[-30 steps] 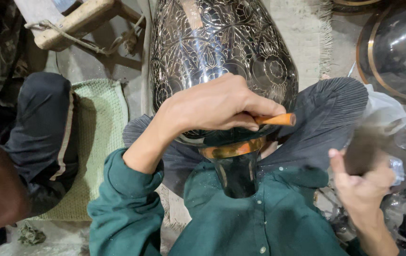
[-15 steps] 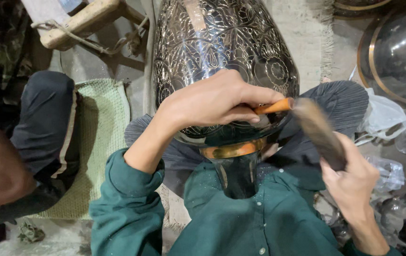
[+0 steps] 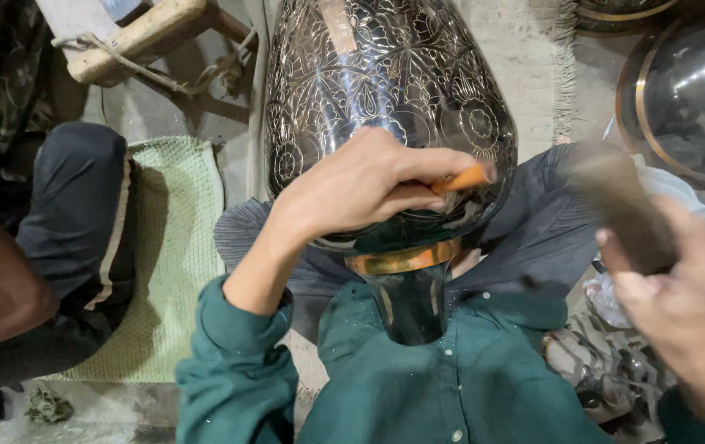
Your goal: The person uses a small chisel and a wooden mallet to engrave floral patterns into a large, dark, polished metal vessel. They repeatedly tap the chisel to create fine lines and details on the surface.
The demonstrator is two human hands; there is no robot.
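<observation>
The big engraved metal vase (image 3: 385, 99) lies across my lap, its neck toward my green shirt (image 3: 451, 378). My left hand (image 3: 361, 185) rests on its belly, fingers pinched tight around an orange chisel (image 3: 463, 178) set against the surface. My right hand (image 3: 681, 288) is off to the side, fist clamped on a blurred hammer (image 3: 616, 201). A green mat (image 3: 176, 247) lies left, beside another person's dark-trousered leg (image 3: 73, 222).

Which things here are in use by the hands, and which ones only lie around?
In use:
left hand holding orange tool against engraved vase
right hand gripping blurred mallet

Lying about:
green mat
wooden stool
glass bowl
another person's knee
</observation>
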